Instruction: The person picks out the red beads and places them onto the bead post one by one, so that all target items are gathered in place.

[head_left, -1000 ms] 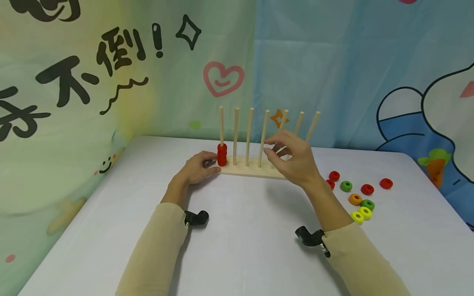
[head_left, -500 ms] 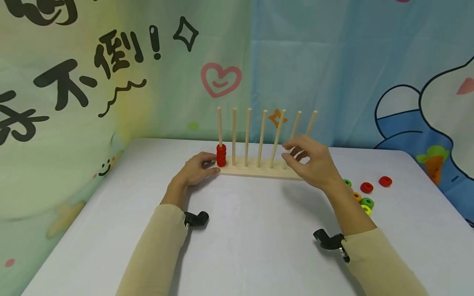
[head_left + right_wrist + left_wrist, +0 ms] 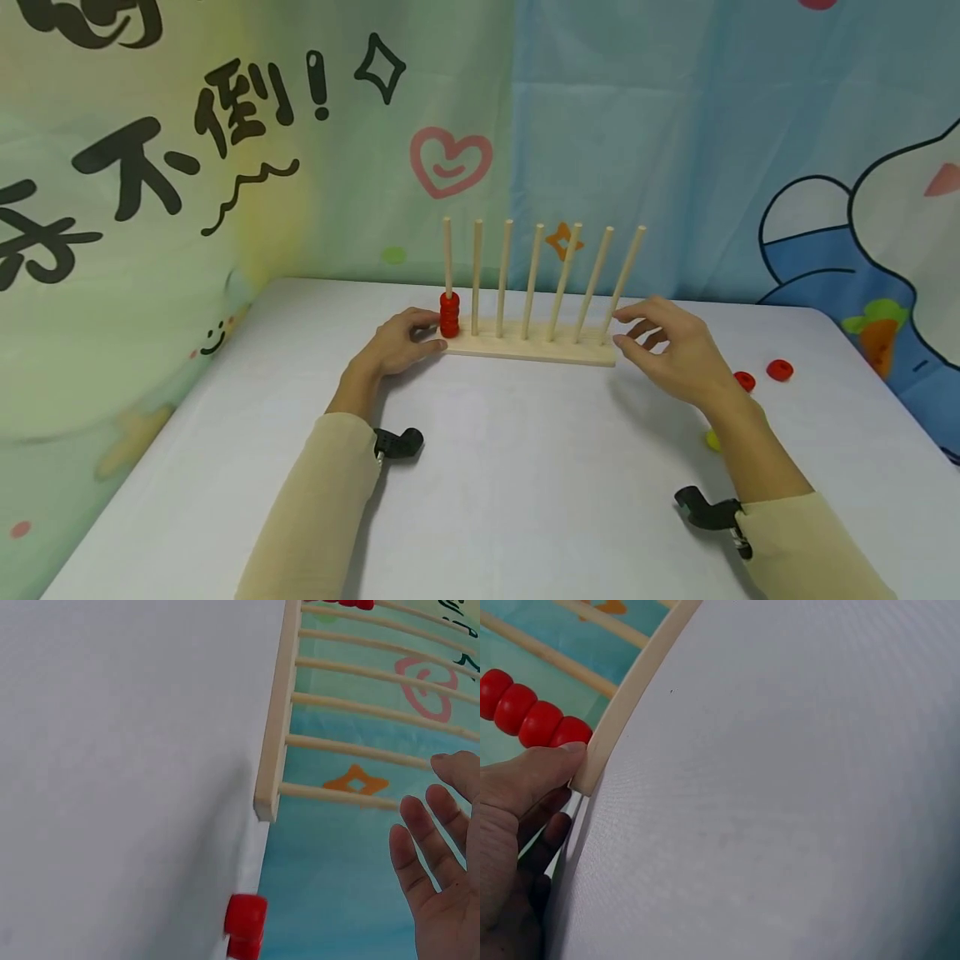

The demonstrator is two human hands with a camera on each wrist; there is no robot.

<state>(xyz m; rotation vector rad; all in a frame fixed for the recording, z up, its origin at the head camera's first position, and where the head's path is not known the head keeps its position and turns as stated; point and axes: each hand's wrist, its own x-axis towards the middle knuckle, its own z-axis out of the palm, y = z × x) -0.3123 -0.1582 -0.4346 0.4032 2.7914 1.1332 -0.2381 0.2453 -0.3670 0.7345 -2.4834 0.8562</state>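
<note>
A wooden peg stand (image 3: 540, 352) with a row of upright pegs stands on the white table. Several red beads (image 3: 449, 315) are stacked on its leftmost peg. My left hand (image 3: 401, 340) holds that end of the base; in the left wrist view its thumb (image 3: 551, 766) lies at the front edge beside the lowest bead, with the other fingers behind. My right hand (image 3: 678, 354) is in the air by the rightmost peg, fingers loosely bent. The right wrist view shows nothing between that hand's fingers (image 3: 427, 832).
Loose red beads (image 3: 780, 370) lie on the table to the right of the stand. A yellow bead (image 3: 712, 439) shows partly from behind my right forearm, which hides other beads. A printed cloth (image 3: 615, 125) hangs behind the table.
My right hand has moved right along the pegs, from the middle of the row to the right end, its forearm now covering more loose beads. My left hand stays put.
</note>
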